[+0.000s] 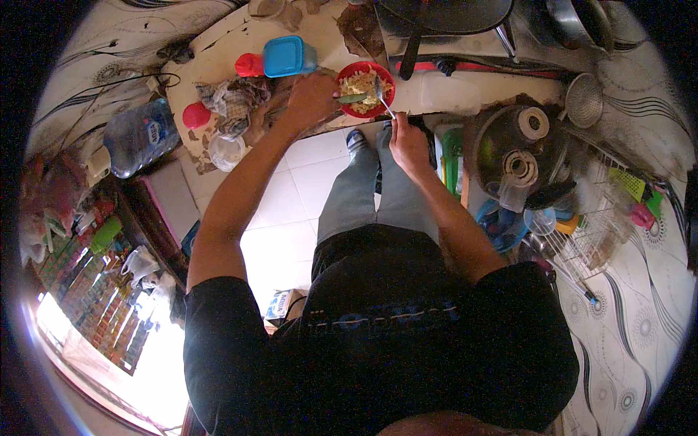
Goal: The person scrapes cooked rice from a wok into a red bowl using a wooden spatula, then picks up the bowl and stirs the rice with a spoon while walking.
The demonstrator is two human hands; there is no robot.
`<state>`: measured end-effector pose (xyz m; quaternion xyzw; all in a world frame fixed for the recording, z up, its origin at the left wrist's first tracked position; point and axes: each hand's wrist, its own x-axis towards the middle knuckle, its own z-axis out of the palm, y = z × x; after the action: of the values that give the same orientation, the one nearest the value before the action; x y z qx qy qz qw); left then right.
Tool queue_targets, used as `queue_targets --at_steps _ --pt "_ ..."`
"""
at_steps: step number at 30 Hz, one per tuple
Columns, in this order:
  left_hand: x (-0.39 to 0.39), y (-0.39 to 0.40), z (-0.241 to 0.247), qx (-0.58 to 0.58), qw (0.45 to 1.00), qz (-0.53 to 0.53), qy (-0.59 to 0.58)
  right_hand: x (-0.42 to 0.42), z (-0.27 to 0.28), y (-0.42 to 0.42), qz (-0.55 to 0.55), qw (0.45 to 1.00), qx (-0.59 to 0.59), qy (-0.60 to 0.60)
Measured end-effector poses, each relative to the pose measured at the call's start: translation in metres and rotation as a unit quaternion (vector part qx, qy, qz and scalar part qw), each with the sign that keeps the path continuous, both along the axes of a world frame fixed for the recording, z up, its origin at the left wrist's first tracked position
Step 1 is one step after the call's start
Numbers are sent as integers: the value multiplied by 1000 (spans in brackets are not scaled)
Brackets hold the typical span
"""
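A red plastic bowl (pixel 388 82) of pale yellow food, which looks like fried rice or scrambled egg (pixel 357 83), stands near the counter's front edge. My right hand (pixel 410 143) grips the handle of a metal spoon (pixel 385 103), whose head rests in the food. At the bowl's left rim is my left hand (pixel 313 99). From its fingertips a slim green piece (pixel 352 98), perhaps a leaf or a utensil end, reaches over the food. Whether that hand also touches the rim, I cannot tell.
A blue-lidded container (pixel 283 56) stands behind my left hand, near a crumpled cloth (pixel 232 106) and a red lid (pixel 196 115). Up and right, a dark pan (pixel 444 13) sits on a stove, its handle (pixel 410 54) pointing at me. A dish rack (pixel 581 240) is right.
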<state>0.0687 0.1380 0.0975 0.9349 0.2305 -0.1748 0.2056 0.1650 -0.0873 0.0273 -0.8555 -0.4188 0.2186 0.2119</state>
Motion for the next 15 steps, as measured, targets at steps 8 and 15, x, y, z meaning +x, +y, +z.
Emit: queue_targets --at_steps 8,15 --pt "-6 -4 3 -37 999 28 -3 -7 -24 -7 12 1000 -15 -21" --pt "-20 -5 -4 -86 991 104 3 -12 -33 -2 49 999 20 -1"
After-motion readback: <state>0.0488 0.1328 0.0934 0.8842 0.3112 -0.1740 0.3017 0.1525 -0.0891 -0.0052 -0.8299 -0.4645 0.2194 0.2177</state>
